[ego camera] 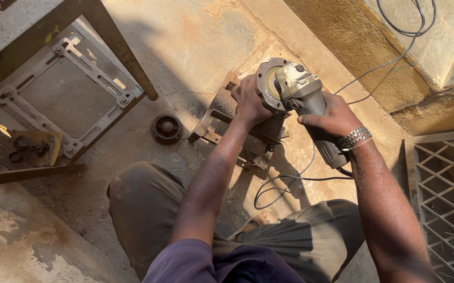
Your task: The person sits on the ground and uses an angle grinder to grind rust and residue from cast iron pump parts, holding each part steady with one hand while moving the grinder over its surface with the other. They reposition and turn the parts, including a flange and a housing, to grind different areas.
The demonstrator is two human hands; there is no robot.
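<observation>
My knees (148,209) are bent below; my right hand (331,116) wraps the grinder (303,97) body, while my left hand (250,102), at nine o'clock of it, grips its disc guard (265,84) (both arms outstretched).

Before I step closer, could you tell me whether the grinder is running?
Cannot tell: the angle grinder shows no sparks, and its disc looks sharp, not blurred.

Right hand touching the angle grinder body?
Touching. The head view shows the right hand wrapped around the grey body of the angle grinder, fingers over it with no gap.
</observation>
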